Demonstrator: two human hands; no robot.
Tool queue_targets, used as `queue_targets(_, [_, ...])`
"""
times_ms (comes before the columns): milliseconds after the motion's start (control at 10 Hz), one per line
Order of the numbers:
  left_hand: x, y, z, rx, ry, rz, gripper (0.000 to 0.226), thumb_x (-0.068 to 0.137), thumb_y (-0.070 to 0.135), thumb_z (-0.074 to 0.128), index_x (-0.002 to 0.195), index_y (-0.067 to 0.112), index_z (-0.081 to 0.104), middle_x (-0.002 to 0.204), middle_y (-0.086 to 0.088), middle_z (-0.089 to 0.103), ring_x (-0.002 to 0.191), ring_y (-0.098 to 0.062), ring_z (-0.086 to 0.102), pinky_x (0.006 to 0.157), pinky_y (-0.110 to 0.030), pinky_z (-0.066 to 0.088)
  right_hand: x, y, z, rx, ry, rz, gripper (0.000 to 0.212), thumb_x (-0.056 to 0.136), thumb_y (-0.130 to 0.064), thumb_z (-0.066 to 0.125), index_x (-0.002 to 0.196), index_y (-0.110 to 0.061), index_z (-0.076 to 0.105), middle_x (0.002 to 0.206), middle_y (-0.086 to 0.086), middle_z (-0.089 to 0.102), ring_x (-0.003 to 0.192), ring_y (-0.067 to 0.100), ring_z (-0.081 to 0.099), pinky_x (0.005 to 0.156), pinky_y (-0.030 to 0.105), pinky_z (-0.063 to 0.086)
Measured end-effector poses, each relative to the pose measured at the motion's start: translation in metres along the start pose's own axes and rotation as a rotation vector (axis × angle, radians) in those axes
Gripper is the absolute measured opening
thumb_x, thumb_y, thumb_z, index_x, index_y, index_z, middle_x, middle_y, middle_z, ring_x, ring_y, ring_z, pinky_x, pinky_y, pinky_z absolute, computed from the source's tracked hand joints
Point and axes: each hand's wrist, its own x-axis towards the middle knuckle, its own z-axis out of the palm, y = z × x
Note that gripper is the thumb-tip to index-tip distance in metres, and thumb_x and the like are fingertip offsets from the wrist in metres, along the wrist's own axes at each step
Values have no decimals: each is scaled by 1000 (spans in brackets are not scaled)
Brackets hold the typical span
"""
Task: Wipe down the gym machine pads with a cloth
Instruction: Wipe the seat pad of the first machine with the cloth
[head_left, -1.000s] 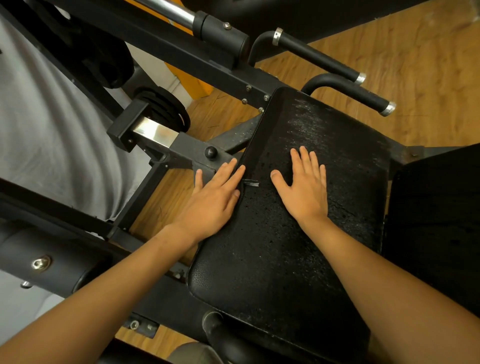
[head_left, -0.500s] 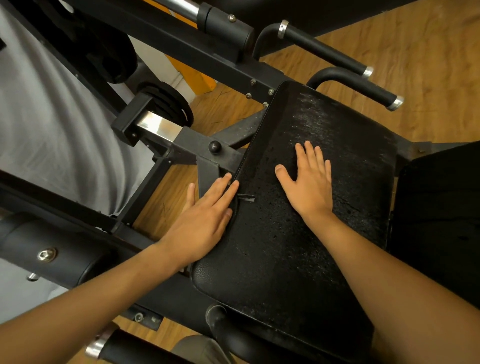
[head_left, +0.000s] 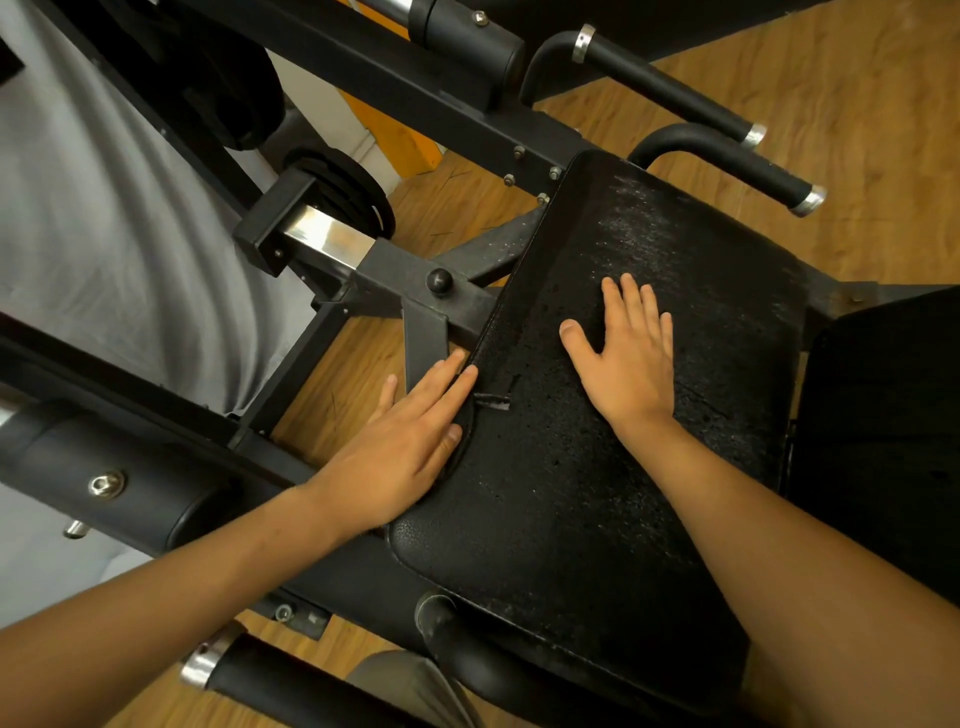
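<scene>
The seat pad (head_left: 597, 493) is right under me, a black padded slab bolted to the machine, its skin cracked and speckled, with a paler sheen towards the far end. My right grip (head_left: 631, 364) lies flat on its middle, palm down, fingers straight and close together, thumb spread wide to the side. It holds nothing. My left grip (head_left: 410, 447) is flat too, fingers straight. The forefinger and thumb touch the pad's left edge, while the other fingers hang out past it over the frame (head_left: 415, 322). It also pinches nothing. Just beside my left fingertips there is a small tear (head_left: 491, 401) in the cover.

I see no cloth anywhere, so by my reckoning the wiping is not under way. With bare palms laid like this, I judge I am feeling the surface or steadying myself over it, one grip on the face and one on the rim. The rough skin would likely snag a cloth near that tear.

Further out, a second black pad (head_left: 883, 415) sits just to the right, and a round roller pad (head_left: 104, 467) lies off to the left. Two black handles (head_left: 727, 156) with metal caps jut beyond the far end. Below it all is the wooden floor (head_left: 857, 104).
</scene>
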Motion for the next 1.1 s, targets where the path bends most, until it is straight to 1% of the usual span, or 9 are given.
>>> queue_targets(200, [-29, 0, 2, 19, -42, 23, 61, 104, 49, 11, 158, 34, -13, 165, 20, -25, 152, -2, -19, 122, -38, -11, 0, 0, 0, -3, -3, 0, 76, 102, -64, 35, 164, -23, 18, 172, -1, 7, 158, 18, -2, 129, 46, 0])
queue_targets(400, [-48, -3, -4, 78, -167, 59, 66, 102, 55, 7, 157, 32, -23, 161, 16, -36, 150, -4, -27, 120, -36, -13, -1, 1, 0, 7, -7, 1, 77, 102, -64, 35, 164, -22, 18, 172, 1, 8, 159, 19, -2, 128, 46, 0])
queue_targets(500, [-49, 0, -1, 32, -150, 43, 65, 104, 54, 10, 156, 33, -22, 161, 18, -36, 150, -3, -26, 121, -32, -11, 0, 0, 0, 7, -9, 2, 77, 102, -64, 35, 164, -22, 18, 172, 1, 8, 159, 19, -1, 128, 46, 0])
queue_targets(600, [-44, 7, 4, -134, -82, -19, 63, 107, 44, 22, 158, 34, -14, 162, 23, -30, 152, -1, -21, 124, -29, -4, -1, -1, -1, 15, -12, 2, 77, 102, -64, 34, 164, -22, 18, 172, 0, 7, 158, 19, -2, 128, 46, -1])
queue_targets(700, [-28, 5, 5, -212, -25, -43, 64, 106, 39, 28, 158, 36, -8, 163, 26, -24, 152, 3, -15, 124, -24, 0, -2, -1, -1, 13, -16, -4, 77, 102, -64, 33, 164, -23, 17, 172, -1, 6, 158, 18, -4, 128, 45, -1])
queue_targets(800, [8, 2, 2, -236, 23, -50, 62, 104, 47, 24, 156, 40, -8, 163, 27, -20, 150, 8, -13, 123, -19, -1, -2, 0, -2, 15, -15, -4, 77, 101, -65, 33, 164, -24, 15, 172, -2, 5, 158, 16, -5, 129, 45, -2])
queue_targets(900, [57, 1, -6, -185, 60, -21, 61, 106, 39, 28, 159, 36, -3, 165, 21, -16, 150, 6, -17, 122, -19, -5, -2, -1, -2, 7, -20, 0, 77, 101, -66, 32, 165, -26, 13, 172, -4, 2, 158, 14, -8, 129, 44, -2])
queue_targets(1000, [108, 4, -16, -139, 100, -24, 61, 109, 22, 35, 162, 28, 3, 166, 16, -14, 152, 0, -18, 120, -20, -9, -2, 0, -3, 15, -21, -9, 78, 100, -67, 30, 165, -28, 9, 172, -7, -2, 156, 11, -13, 128, 42, -5])
queue_targets(1100, [157, 7, -26, -129, 146, -32, 60, 110, 19, 34, 163, 23, 6, 168, 11, -10, 153, -6, -14, 125, -30, -6, -1, 1, -4, 19, -32, -13, 78, 100, -69, 27, 164, -30, 6, 171, -10, -7, 155, 8, -18, 127, 39, -10])
